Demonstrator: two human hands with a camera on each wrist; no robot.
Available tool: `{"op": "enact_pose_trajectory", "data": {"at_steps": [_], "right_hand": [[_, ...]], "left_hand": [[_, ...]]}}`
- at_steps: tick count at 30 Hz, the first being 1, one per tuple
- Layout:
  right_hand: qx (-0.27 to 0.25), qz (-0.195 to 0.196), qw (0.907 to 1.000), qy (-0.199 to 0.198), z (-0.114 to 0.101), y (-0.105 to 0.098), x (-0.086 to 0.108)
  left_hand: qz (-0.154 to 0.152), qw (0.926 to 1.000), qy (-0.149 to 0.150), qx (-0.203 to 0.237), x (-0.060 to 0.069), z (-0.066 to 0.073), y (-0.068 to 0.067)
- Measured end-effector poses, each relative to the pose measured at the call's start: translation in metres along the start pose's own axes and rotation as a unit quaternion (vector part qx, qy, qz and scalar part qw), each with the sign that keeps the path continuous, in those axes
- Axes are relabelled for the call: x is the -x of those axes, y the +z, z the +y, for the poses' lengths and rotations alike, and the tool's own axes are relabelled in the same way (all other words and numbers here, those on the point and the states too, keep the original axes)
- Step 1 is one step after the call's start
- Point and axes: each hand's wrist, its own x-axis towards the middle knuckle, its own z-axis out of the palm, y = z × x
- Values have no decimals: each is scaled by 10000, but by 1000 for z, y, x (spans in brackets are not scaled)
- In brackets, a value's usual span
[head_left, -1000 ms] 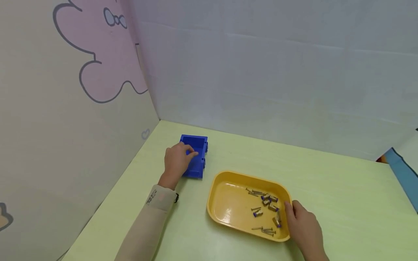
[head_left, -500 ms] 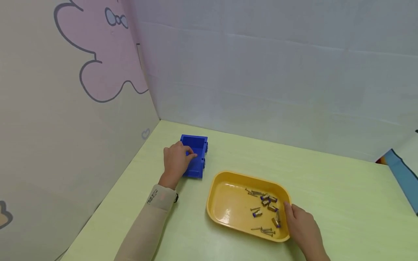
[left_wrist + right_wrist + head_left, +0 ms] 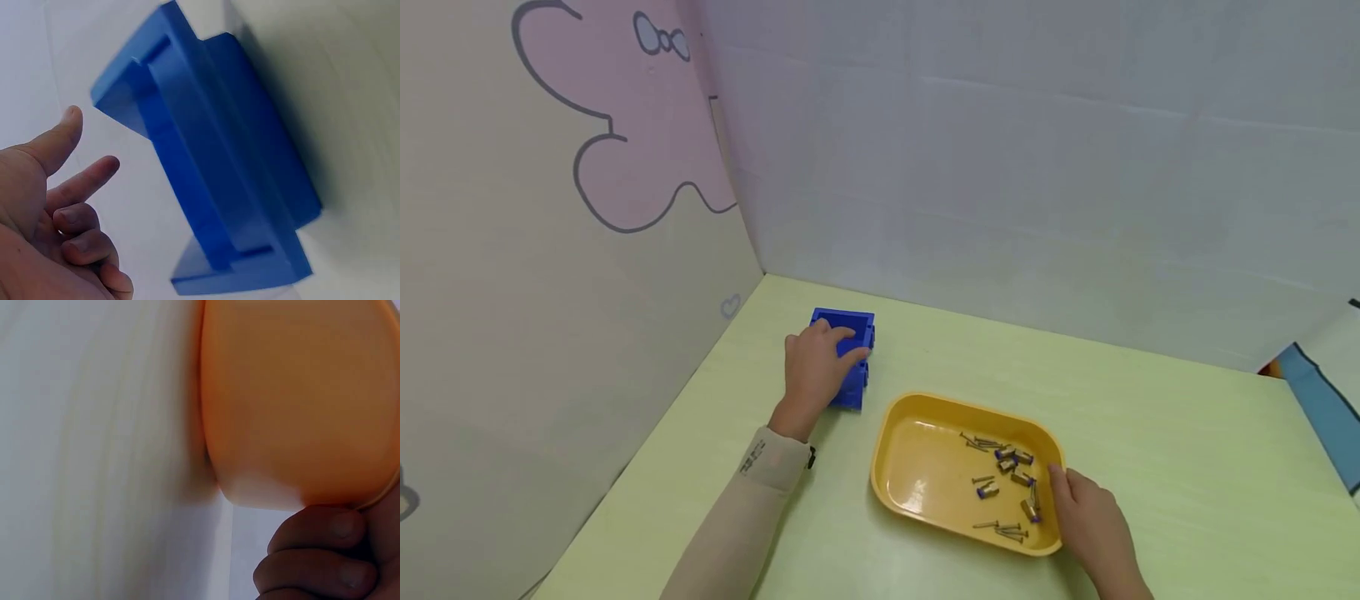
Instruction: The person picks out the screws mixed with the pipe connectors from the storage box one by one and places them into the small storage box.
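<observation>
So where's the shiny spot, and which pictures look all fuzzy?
Head view: white glare on the yellow tray's floor; left wrist view: the blue bin a bit soft, dark shadow beside it; right wrist view: the tray's side blurred, the right hand rather dark.

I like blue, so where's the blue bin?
In the head view, the blue bin is left of the yellow tray, partly hidden by the left hand.
</observation>
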Motion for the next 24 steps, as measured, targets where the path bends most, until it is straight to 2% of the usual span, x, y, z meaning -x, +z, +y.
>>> {"op": "enact_pose_trajectory", "data": {"at_steps": [3,6,10,16,20,24], "right_hand": [[-27,-6,10000,3,0,-1,-1],[-65,4,10000,-23,-1,-1,-2],[-59,46,10000,-46,-1,-1,-2],[-140,3,9999,-6,-2,-2,-1],[-174,-9,9998,-9,-2,-1,-1],[-185,-29,9998,12,-2,0,-1]], "left_hand": [[112,9996,225,144,1,10,-3],[61,9964,605,597,2,20,-3],[-263,9848,1100,1316,2,36,-3],[-925,9636,1581,1949,10,62,-5],[-1276,9505,1918,2087,14,79,-7],[-1289,9460,2306,1880,15,95,-10]]}}
